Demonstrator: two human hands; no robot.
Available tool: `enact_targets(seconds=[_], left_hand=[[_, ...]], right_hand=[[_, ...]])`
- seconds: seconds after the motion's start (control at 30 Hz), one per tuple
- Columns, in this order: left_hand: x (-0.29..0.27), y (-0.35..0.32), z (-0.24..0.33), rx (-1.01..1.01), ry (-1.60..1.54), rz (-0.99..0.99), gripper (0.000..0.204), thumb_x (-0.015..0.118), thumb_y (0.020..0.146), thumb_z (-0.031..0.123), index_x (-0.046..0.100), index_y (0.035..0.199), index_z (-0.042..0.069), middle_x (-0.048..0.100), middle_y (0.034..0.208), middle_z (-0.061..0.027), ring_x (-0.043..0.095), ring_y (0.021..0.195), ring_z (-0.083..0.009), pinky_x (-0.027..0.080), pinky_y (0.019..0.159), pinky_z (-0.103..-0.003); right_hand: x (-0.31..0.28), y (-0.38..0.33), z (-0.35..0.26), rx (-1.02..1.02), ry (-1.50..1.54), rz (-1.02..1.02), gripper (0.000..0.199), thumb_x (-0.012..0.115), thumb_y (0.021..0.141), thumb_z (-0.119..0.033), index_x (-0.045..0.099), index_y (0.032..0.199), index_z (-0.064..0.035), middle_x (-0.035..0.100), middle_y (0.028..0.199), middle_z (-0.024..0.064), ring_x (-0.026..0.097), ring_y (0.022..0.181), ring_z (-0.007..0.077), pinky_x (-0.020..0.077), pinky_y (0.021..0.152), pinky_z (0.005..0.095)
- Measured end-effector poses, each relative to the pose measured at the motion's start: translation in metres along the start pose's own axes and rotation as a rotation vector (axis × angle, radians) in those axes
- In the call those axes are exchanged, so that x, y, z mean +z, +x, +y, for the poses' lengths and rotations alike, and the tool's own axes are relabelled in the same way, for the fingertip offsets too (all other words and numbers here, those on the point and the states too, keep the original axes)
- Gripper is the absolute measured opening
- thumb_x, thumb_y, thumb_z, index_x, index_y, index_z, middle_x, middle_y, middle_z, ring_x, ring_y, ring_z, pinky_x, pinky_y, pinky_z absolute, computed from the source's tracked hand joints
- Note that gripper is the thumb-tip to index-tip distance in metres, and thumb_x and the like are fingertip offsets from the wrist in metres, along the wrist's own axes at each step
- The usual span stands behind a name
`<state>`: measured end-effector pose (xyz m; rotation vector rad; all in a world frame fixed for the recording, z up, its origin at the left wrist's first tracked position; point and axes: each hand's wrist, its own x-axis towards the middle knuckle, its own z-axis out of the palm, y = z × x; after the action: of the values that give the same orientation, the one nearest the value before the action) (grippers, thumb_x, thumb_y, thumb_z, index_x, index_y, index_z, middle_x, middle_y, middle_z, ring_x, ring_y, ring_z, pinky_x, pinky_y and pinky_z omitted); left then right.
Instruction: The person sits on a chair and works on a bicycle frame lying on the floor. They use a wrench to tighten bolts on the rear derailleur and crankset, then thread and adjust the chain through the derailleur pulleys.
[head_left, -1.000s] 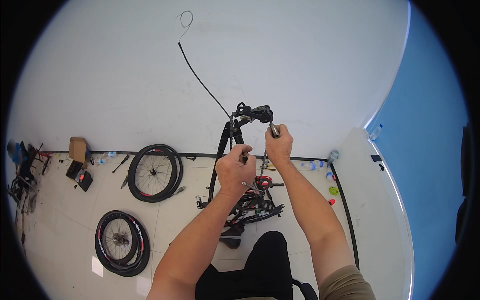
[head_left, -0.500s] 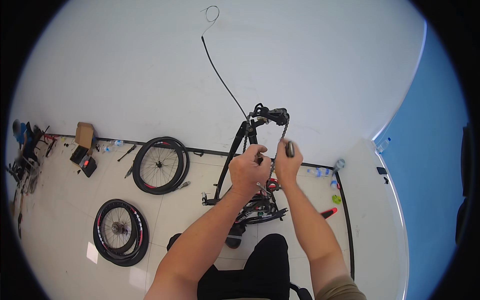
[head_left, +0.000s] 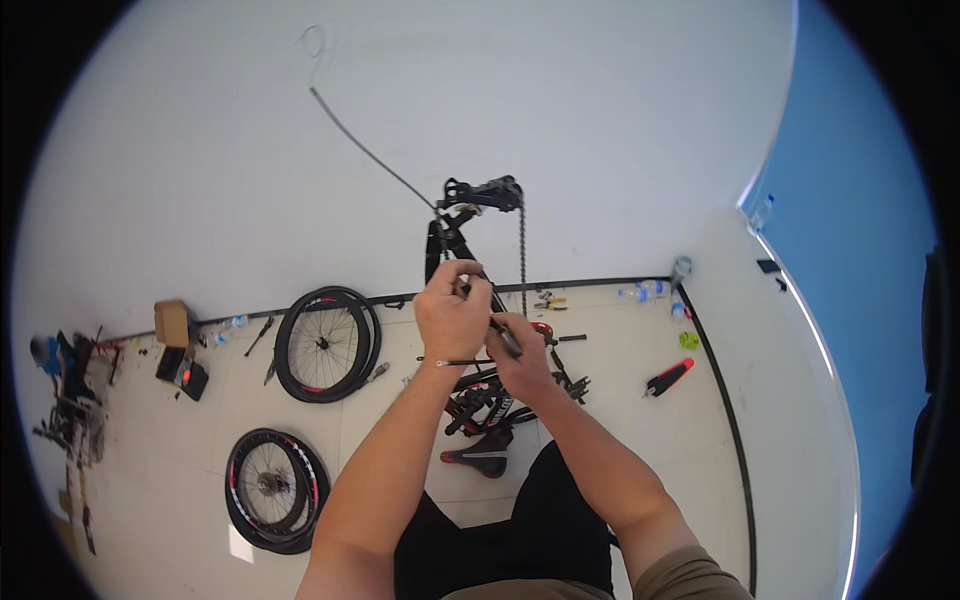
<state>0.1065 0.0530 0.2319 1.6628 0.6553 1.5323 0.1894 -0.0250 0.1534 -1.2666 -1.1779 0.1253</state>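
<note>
A black bicycle frame [head_left: 458, 238] stands upside down before me, its saddle [head_left: 478, 460] low by my legs. My left hand [head_left: 452, 318] is closed at the frame tubes, thumb and fingers pinched together; what they hold is hidden. Just below and to its right, my right hand [head_left: 522, 368] grips a dark metal tool [head_left: 507, 341], whose working end I cannot make out. Above both hands sits the black rear derailleur [head_left: 485, 194]. A chain [head_left: 522, 255] hangs from it past the right hand. A black cable housing [head_left: 368, 152] arcs up left, with thin wire looped at its end.
Two wheels lie on the tiled floor at left, one with a plain hub [head_left: 322, 343], one with a cassette [head_left: 270, 484]. Yellow-handled pliers [head_left: 550, 305], plastic bottles [head_left: 642, 292] and a red-black mudguard-like piece [head_left: 670, 377] lie to the right. An opened cardboard box [head_left: 175, 323] stands far left.
My right hand has dropped down and left, away from the chain, to beside my left hand. The chain now hangs straight. My view has shifted, moving the frame left in the picture.
</note>
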Motion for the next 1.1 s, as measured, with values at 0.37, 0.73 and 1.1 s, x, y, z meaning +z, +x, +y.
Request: enact_targets(seconds=[0.37,0.73,1.1], left_hand=[[-0.035,0.046,-0.022,-0.199,-0.048,0.000,0.031,0.073,0.089,0.017,0.064,0.108,-0.005,0.063,0.082,-0.0033,0.056,0.075,-0.0090,0.046,0.066,-0.025],[-0.020,0.065,-0.028,-0.192,0.790,-0.197,0.053,0.080,0.074,0.045,0.054,0.088,0.002,0.064,0.075,-0.0148,0.064,0.072,-0.0324,0.051,0.069,-0.042],[-0.048,0.087,-0.083,-0.066,0.313,0.070,0.015,0.068,0.082,0.007,0.059,0.091,0.001,0.062,0.074,-0.0110,0.062,0.066,-0.0234,0.050,0.062,-0.036]], right_hand=[[0.009,0.010,-0.004,0.076,-0.181,0.049,0.019,0.075,0.089,-0.021,0.063,0.094,-0.0072,0.062,0.069,0.0106,0.059,0.060,0.0282,0.0462,0.057,0.0377],[0.015,0.010,-0.006,0.084,-0.190,0.051,0.019,0.075,0.088,-0.020,0.063,0.091,-0.0054,0.063,0.067,0.0106,0.061,0.059,0.0270,0.0474,0.057,0.0357],[0.017,0.010,-0.008,0.121,-0.191,0.021,0.016,0.074,0.087,-0.015,0.064,0.093,-0.0054,0.069,0.075,0.0114,0.069,0.068,0.0278,0.0517,0.063,0.0362]])
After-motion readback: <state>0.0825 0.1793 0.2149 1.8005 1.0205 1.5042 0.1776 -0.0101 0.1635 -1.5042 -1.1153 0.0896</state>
